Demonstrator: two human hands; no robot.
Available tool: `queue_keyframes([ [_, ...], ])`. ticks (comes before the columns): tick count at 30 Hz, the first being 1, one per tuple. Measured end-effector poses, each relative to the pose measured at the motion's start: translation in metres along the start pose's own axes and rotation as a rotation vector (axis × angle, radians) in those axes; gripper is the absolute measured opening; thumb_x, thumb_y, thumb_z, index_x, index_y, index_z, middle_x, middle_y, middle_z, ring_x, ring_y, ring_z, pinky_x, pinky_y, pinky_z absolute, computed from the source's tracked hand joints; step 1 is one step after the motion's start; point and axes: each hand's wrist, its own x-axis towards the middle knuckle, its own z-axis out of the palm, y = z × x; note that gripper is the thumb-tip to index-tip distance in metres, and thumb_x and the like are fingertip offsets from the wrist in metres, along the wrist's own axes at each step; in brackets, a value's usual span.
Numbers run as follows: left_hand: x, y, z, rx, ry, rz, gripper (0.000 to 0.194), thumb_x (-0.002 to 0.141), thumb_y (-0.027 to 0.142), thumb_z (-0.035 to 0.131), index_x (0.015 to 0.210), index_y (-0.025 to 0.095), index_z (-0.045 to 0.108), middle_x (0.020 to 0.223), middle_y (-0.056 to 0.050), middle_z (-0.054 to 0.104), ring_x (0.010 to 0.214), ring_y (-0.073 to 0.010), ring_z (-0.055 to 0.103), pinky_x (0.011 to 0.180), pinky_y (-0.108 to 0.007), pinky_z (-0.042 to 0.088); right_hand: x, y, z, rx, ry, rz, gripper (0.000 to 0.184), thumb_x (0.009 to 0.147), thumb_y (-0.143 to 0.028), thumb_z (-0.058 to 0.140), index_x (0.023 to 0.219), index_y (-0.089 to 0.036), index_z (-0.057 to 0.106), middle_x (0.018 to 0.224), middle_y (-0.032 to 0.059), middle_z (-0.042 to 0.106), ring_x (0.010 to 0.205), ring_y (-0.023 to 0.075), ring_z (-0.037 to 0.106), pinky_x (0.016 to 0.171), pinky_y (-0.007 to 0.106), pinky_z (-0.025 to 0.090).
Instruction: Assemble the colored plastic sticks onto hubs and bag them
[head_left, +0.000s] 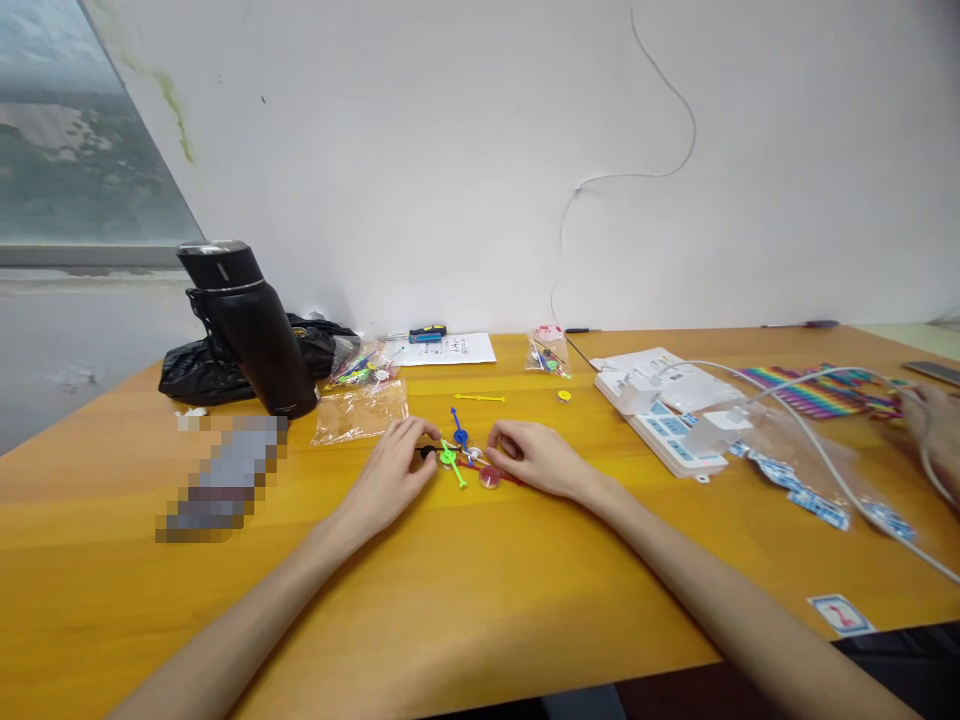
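Note:
My left hand point(396, 468) rests on the table, fingers bent and apart from the thumb. A black disc-shaped spinner piece point(427, 453) lies between its fingertips and thumb, seemingly not gripped. Opposite, my right hand point(536, 458) is loosely curled on its side, with a gap between thumb and forefinger and nothing visible in it. Between the hands are a green arrow spinner point(448, 456), a blue arrow spinner point(460, 437), a small white piece point(475, 454) and a red disc point(489, 477). A red arrow point(511, 479) runs partly under my right hand.
Beyond the hands lie a yellow arrow point(480, 398), a yellow disc point(564, 397) and parts bags point(366, 365) point(548, 352). A black flask point(259, 335) stands left. To the right are a power strip point(679, 440), cables and another person's hand point(934, 440).

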Motion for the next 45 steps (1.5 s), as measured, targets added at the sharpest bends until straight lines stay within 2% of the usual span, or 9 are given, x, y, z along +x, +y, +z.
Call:
queue_keyframes([
  [5,0.000,0.000,-0.001,-0.006,0.013,-0.003,0.011,0.094,0.018,0.051,0.102,0.023,0.056,0.109,-0.005,0.063,0.110,-0.0260,0.054,0.096,-0.042,0.043,-0.002,-0.001,-0.002,0.046,-0.002,-0.005,0.019,0.095,-0.034,0.057,0.084,-0.019,0.063,0.066,-0.0036,0.054,0.058,0.0110,0.045,0.056,0.024,0.028],
  [15,0.000,0.000,0.000,-0.019,0.012,0.028,0.012,0.094,0.017,0.050,0.103,0.023,0.056,0.108,-0.005,0.062,0.110,-0.0260,0.054,0.097,-0.042,0.043,-0.002,-0.008,0.004,0.184,-0.037,0.003,0.026,0.097,-0.042,0.056,0.093,-0.020,0.069,0.064,-0.0040,0.056,0.056,0.0110,0.046,0.056,0.023,0.030],
  [21,0.000,0.004,-0.002,-0.044,0.031,0.044,0.015,0.095,0.016,0.050,0.106,0.024,0.056,0.111,-0.005,0.060,0.113,-0.0251,0.054,0.100,-0.041,0.043,0.001,-0.004,0.004,0.250,0.071,0.045,0.023,0.095,-0.040,0.058,0.092,-0.019,0.068,0.069,-0.0021,0.058,0.061,0.0123,0.046,0.057,0.025,0.032],
  [26,0.001,0.007,-0.001,-0.089,0.096,0.065,0.018,0.097,0.018,0.049,0.112,0.025,0.056,0.122,-0.007,0.057,0.123,-0.0252,0.051,0.107,-0.043,0.041,0.007,-0.002,0.001,0.581,0.177,0.162,0.031,0.090,-0.048,0.062,0.091,-0.017,0.066,0.082,0.0024,0.064,0.070,0.0141,0.052,0.062,0.026,0.038],
  [30,-0.001,0.012,-0.001,-0.260,0.101,-0.040,0.024,0.099,0.030,0.053,0.123,0.026,0.052,0.125,-0.007,0.057,0.112,-0.0226,0.059,0.100,-0.041,0.047,0.006,-0.013,0.001,0.833,0.083,0.185,0.035,0.085,-0.052,0.068,0.095,-0.018,0.065,0.069,-0.0019,0.054,0.059,0.0108,0.044,0.053,0.023,0.032],
  [34,-0.004,0.025,-0.001,-0.480,-0.072,-0.047,0.037,0.098,0.038,0.058,0.134,0.029,0.051,0.130,-0.008,0.059,0.106,-0.0208,0.061,0.098,-0.038,0.049,-0.001,-0.033,0.006,0.938,-0.098,0.181,0.036,0.086,-0.052,0.068,0.098,-0.019,0.065,0.077,0.0008,0.060,0.064,0.0121,0.053,0.052,0.023,0.034],
  [37,-0.005,0.031,0.002,-0.537,-0.135,0.012,0.027,0.101,0.037,0.053,0.125,0.027,0.060,0.128,-0.007,0.061,0.110,-0.0215,0.060,0.099,-0.036,0.048,-0.006,-0.044,0.009,0.890,-0.129,0.120,0.029,0.091,-0.048,0.065,0.096,-0.019,0.065,0.080,0.0011,0.062,0.067,0.0128,0.055,0.059,0.024,0.039],
  [43,-0.004,0.025,0.007,-0.562,-0.087,-0.010,0.023,0.103,0.038,0.047,0.115,0.023,0.061,0.112,-0.005,0.064,0.094,-0.0188,0.060,0.086,-0.032,0.050,-0.014,-0.050,0.011,0.298,0.110,-0.102,0.020,0.097,-0.036,0.058,0.111,-0.023,0.065,0.089,0.0027,0.066,0.074,0.0160,0.057,0.070,0.029,0.043],
  [45,-0.004,0.024,0.005,-0.498,-0.058,-0.016,0.023,0.104,0.040,0.046,0.109,0.022,0.060,0.104,-0.004,0.065,0.092,-0.0187,0.060,0.084,-0.031,0.048,-0.016,-0.051,0.012,0.224,0.135,-0.141,0.022,0.096,-0.034,0.059,0.115,-0.024,0.061,0.089,0.0023,0.065,0.073,0.0157,0.056,0.070,0.029,0.043],
])
